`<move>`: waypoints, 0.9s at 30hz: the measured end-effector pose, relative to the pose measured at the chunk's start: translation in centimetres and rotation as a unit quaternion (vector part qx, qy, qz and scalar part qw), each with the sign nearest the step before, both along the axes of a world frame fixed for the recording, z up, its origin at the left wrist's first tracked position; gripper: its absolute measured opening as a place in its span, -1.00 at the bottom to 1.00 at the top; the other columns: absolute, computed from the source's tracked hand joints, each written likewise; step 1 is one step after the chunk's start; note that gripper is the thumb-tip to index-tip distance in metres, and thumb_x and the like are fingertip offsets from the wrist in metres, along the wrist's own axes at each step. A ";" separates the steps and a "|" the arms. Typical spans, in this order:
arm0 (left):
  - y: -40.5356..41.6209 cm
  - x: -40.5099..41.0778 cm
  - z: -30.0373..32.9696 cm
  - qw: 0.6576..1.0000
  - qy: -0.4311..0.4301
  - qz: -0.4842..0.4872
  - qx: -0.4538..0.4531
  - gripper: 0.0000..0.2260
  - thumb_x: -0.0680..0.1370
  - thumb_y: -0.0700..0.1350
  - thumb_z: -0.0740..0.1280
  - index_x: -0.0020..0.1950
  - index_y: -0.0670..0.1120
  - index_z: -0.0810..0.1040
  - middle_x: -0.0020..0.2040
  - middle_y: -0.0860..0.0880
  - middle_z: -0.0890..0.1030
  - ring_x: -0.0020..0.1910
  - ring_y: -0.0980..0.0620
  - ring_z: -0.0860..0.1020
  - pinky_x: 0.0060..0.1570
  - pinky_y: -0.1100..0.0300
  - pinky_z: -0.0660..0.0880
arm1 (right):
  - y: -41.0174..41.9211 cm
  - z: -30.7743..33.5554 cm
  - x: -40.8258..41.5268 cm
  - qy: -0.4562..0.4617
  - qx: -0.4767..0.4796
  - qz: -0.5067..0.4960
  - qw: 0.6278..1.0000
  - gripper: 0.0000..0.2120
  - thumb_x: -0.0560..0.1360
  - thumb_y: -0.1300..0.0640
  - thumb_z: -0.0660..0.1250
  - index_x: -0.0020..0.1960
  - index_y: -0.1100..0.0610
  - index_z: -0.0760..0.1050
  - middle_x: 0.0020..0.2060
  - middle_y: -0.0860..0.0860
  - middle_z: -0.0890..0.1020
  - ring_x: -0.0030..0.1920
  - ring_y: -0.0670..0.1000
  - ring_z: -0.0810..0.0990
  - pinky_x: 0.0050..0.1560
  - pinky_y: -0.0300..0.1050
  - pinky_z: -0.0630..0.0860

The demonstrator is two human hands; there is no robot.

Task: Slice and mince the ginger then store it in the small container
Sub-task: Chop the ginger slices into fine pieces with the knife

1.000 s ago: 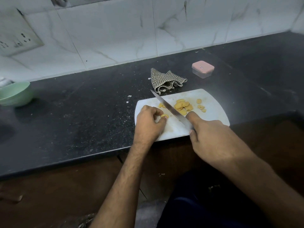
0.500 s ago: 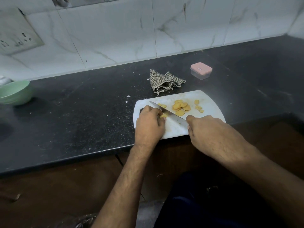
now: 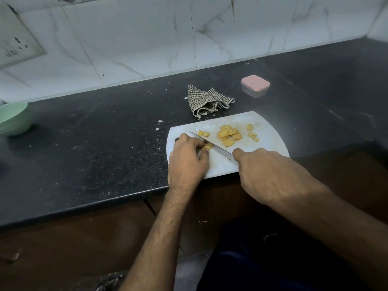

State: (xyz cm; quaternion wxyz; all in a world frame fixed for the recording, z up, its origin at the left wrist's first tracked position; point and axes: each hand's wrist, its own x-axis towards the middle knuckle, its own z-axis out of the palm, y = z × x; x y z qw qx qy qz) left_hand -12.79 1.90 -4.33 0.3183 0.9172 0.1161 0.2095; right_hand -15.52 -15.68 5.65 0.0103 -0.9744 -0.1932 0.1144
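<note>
Slicing stage, judged about midway: mincing and storing not yet done. Left hand curled over the ginger, fingertips pinching the stub against the board, probably to stop it rolling under the cut and to keep the knuckles ahead of the edge. Right hand wrapped round the handle of the knife, handle hidden under the fingers, forefinger laid toward the blade for control. Blade angled from lower right to upper left, resting on the stub just beside the left fingertips; little margin there, so risk of a nick if the stub slips. Cut slices heaped beyond the blade near mid-board, a few strays toward the right, well apart from the cutting line and out of the way. Board set on the dark bench with its near edge at or slightly over the bench lip; overhang uncertain, possible tipping under hard pressure. Open board surface left of the pile and near the right corner, sufficient for gathering slices for mincing. Cloth just behind the board's far edge. Container, pink lid on, farther back to the right, well apart from the board and within a forward reach over bare bench. Green bowl far left, clear of the work.
</note>
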 end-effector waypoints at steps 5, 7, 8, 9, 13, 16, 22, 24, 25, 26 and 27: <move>0.2 0.5 0.0 1.000 0.006 0.002 -0.022 -0.88 0.57 -0.04 0.41 0.07 -0.02 0.65 0.02 0.10 0.46 0.07 0.05 0.54 0.13 -0.04 0.57 | 1.2 -0.4 1.2 0.006 0.006 0.009 1.000 -0.65 0.60 0.24 0.11 0.35 0.01 0.30 -0.24 0.00 0.36 -0.28 0.01 0.33 -0.20 -0.04 0.34; -0.1 0.6 0.1 0.999 0.010 0.002 -0.035 -0.89 0.57 -0.05 0.42 0.06 -0.04 0.66 0.02 0.09 0.47 0.06 0.04 0.54 0.15 -0.02 0.57 | 1.0 -0.3 1.4 -0.004 0.005 0.004 1.000 -0.66 0.60 0.22 0.11 0.35 0.00 0.31 -0.23 0.00 0.37 -0.31 -0.02 0.31 -0.20 -0.03 0.37; -0.2 0.6 0.2 0.999 0.011 0.003 -0.035 -0.90 0.57 -0.06 0.43 0.04 -0.05 0.67 0.02 0.08 0.47 0.05 0.04 0.53 0.14 -0.01 0.57 | 0.8 -0.2 1.4 -0.002 0.003 -0.002 1.000 -0.67 0.60 0.21 0.11 0.34 0.00 0.32 -0.23 0.00 0.36 -0.30 -0.01 0.31 -0.18 -0.03 0.38; -0.3 0.7 0.2 0.999 0.010 0.004 -0.036 -0.91 0.57 -0.07 0.43 0.02 -0.05 0.67 0.02 0.08 0.48 0.03 0.04 0.53 0.13 0.00 0.57 | 0.7 -0.1 1.3 0.001 0.001 -0.006 1.000 -0.67 0.60 0.21 0.11 0.33 0.00 0.32 -0.24 -0.01 0.35 -0.28 0.00 0.32 -0.17 -0.02 0.38; 0.1 0.6 -0.2 0.998 0.011 0.019 -0.061 -0.91 0.55 -0.07 0.45 -0.12 0.03 0.57 0.03 0.06 0.57 0.02 0.05 0.56 0.10 0.00 0.58 | 1.1 -0.3 0.2 -0.019 -0.012 0.012 1.000 -0.63 0.60 0.23 0.10 0.38 0.00 0.30 -0.25 0.00 0.33 -0.22 0.05 0.38 -0.20 -0.03 0.36; 0.2 0.7 -0.5 0.997 0.016 0.028 -0.068 -0.92 0.54 -0.06 0.45 -0.05 -0.04 0.61 -0.02 0.10 0.54 -0.01 0.10 0.56 0.09 0.01 0.59 | 1.8 -0.9 0.4 -0.028 0.010 0.021 0.999 -0.62 0.59 0.26 0.09 0.38 0.02 0.30 -0.26 0.00 0.33 -0.18 0.07 0.40 -0.20 -0.04 0.35; -0.1 0.5 0.6 0.996 0.014 0.014 -0.085 -0.97 0.57 -0.17 0.42 -0.06 -0.08 0.65 0.02 0.04 0.57 0.05 0.08 0.55 0.12 0.14 0.55 | 0.9 0.1 0.4 -0.014 0.018 -0.008 1.000 -0.63 0.58 0.24 0.13 0.35 0.01 0.32 -0.25 -0.01 0.31 -0.21 0.04 0.34 -0.17 -0.02 0.33; 0.1 0.3 0.8 0.996 0.012 0.026 -0.088 -0.96 0.57 -0.17 0.43 -0.08 -0.07 0.65 0.03 0.03 0.58 0.04 0.09 0.55 0.09 0.21 0.51 | 0.9 0.2 0.0 -0.019 0.011 -0.002 1.000 -0.63 0.59 0.24 0.12 0.36 0.00 0.31 -0.26 -0.01 0.30 -0.22 0.04 0.33 -0.18 -0.03 0.32; 0.2 0.3 0.8 0.995 0.013 0.030 -0.090 -0.97 0.57 -0.17 0.44 -0.07 -0.07 0.67 0.03 0.03 0.58 0.04 0.10 0.54 0.07 0.25 0.48 | 1.0 -0.1 -0.2 -0.027 0.011 0.006 1.000 -0.62 0.59 0.24 0.10 0.37 0.00 0.31 -0.26 -0.01 0.31 -0.26 0.02 0.32 -0.22 -0.05 0.31; 0.2 0.2 0.7 0.995 0.014 0.032 -0.093 -0.98 0.57 -0.16 0.45 -0.06 -0.08 0.67 0.03 0.04 0.58 0.03 0.11 0.54 0.06 0.27 0.47 | 1.2 -0.4 -0.4 -0.036 0.015 0.012 0.999 -0.62 0.59 0.25 0.08 0.37 0.01 0.31 -0.26 -0.01 0.33 -0.29 0.00 0.32 -0.26 -0.07 0.31; 0.2 0.2 0.6 0.995 0.012 0.031 -0.095 -0.98 0.56 -0.16 0.46 -0.06 -0.09 0.68 0.03 0.04 0.59 0.02 0.12 0.55 0.05 0.28 0.47 | 1.3 -0.8 -0.4 -0.041 0.020 0.014 0.999 -0.63 0.59 0.25 0.08 0.36 0.01 0.31 -0.25 -0.01 0.34 -0.29 0.01 0.34 -0.29 -0.08 0.30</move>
